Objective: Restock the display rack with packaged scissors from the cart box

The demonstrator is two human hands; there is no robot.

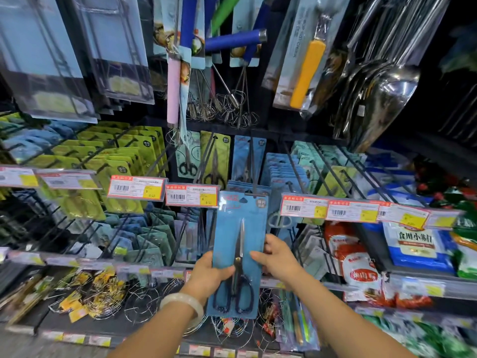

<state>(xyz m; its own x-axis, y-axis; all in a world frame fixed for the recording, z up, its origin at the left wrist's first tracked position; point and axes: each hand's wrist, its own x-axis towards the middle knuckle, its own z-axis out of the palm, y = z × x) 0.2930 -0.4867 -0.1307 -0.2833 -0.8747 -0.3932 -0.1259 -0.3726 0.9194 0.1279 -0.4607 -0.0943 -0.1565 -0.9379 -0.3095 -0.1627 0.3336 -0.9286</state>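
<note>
Blue scissors pack [240, 244] between both hands

Both forearms are reaching forward and up from the lower edge of the view, converging toward the centre; the left hand [209, 273] is curling its fingers round the left edge of the packaged scissors [238, 254], thumb lying across the front; the right hand [277, 257] is pinching the right edge, thumb forward; a pale bangle [182, 303] is circling the left wrist.

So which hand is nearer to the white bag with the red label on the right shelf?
The right hand. It grips the blue scissors pack's right edge, on the side facing the white bag. The left hand grips the pack's left edge, farther away.
</note>
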